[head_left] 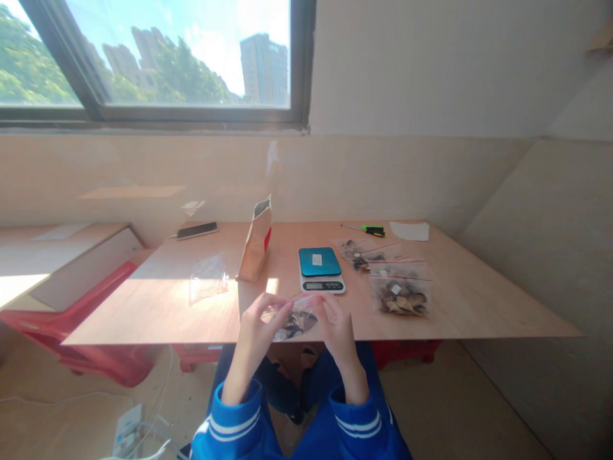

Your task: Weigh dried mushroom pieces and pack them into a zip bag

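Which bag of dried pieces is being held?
The bag pinched between the left hand and right hand; the other filled bags lie right of the scale, untouched.

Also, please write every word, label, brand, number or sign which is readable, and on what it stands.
Nothing is readable.
White label on the scale: too small.
Scale's display and buttons: too small.
Held zip bag: nothing legible.
White labels on the other zip bags: too small, blurred.
Red patch on the paper bag: nothing legible.

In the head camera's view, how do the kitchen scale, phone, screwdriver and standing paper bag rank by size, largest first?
Kitchen scale and paper bag: too close to rank
Phone
Screwdriver
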`<state>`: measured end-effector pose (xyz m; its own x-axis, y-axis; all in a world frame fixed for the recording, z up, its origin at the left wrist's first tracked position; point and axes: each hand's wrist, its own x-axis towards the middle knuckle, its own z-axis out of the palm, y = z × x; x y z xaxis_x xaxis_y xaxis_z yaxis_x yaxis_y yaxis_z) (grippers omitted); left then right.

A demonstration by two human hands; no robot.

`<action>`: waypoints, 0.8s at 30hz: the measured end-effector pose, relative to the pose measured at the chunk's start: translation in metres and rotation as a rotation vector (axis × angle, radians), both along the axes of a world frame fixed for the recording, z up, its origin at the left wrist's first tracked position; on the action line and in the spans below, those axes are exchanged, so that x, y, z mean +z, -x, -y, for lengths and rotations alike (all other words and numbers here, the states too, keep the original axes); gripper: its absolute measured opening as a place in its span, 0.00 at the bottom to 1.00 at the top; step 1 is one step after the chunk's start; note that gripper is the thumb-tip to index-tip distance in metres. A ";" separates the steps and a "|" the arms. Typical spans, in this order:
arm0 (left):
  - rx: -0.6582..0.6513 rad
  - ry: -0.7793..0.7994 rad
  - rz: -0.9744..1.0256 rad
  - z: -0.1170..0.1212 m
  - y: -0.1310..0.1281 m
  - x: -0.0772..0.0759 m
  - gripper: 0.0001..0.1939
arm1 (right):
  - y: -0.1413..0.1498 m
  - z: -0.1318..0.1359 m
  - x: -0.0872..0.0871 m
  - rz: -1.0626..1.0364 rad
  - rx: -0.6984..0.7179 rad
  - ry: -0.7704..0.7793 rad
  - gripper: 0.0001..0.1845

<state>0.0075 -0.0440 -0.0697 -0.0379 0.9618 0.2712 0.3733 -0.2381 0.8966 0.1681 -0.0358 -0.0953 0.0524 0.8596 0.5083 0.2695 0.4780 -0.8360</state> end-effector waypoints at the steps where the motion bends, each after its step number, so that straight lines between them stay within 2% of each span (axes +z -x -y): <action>1: 0.000 -0.003 -0.001 0.000 0.000 0.000 0.11 | 0.000 -0.001 -0.001 -0.006 -0.028 -0.002 0.12; 6: 0.009 -0.046 -0.024 -0.001 -0.002 -0.002 0.10 | 0.000 -0.003 -0.006 0.035 -0.134 -0.050 0.09; 16: 0.044 -0.147 -0.127 -0.001 -0.004 -0.004 0.07 | 0.004 -0.004 -0.008 -0.009 -0.210 -0.087 0.09; 18: 0.053 -0.174 -0.148 0.000 -0.004 -0.002 0.07 | 0.004 -0.002 -0.007 -0.043 -0.183 -0.041 0.10; 24: 0.050 -0.218 -0.170 0.002 -0.003 -0.002 0.07 | 0.003 0.000 -0.002 -0.076 0.025 0.077 0.09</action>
